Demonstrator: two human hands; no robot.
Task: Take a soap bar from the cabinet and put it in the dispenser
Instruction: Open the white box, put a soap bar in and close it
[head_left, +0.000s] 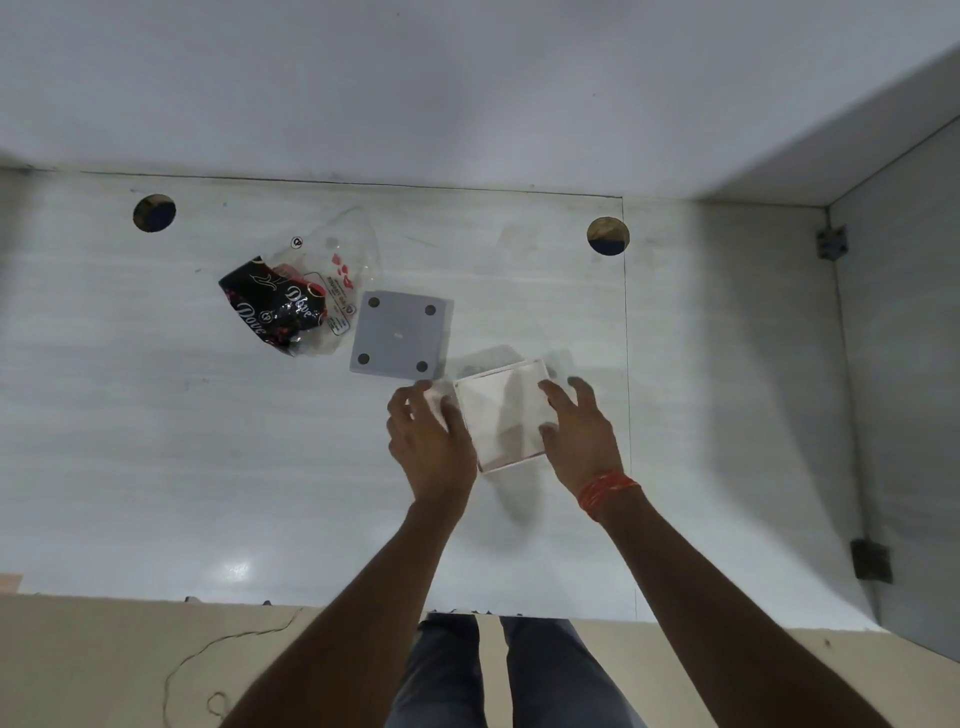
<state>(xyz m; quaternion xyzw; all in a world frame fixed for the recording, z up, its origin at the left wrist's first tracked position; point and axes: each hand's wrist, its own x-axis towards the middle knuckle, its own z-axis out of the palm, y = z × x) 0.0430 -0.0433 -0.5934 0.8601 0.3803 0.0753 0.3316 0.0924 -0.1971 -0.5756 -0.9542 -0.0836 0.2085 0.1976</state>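
Landmark: the grey square plastic lid (400, 335) lies flat on the white cabinet shelf (156, 441), its four dark round feet facing up at you.
Dispenser: the clear square plastic box (501, 415) sits just nearer to you and to the right of that lid, close by its corner, tilted a little; it is blurred, so you cannot tell what is inside.
Your left hand (431, 441): it presses against the clear box's left side, fingers curled around something pale that is too blurred to make out.
Your right hand (579, 434): spread loosely, fingertips on the clear box's right edge, bracing it rather than clamping; orange thread band (605, 491) on the wrist.
Soap: a crumpled black Dove wrapper (278, 309) in a clear plastic bag (343, 260) lies just left of the lid, touching its edge.
Shelf holes: two round holes (154, 212) lie beyond the lid.
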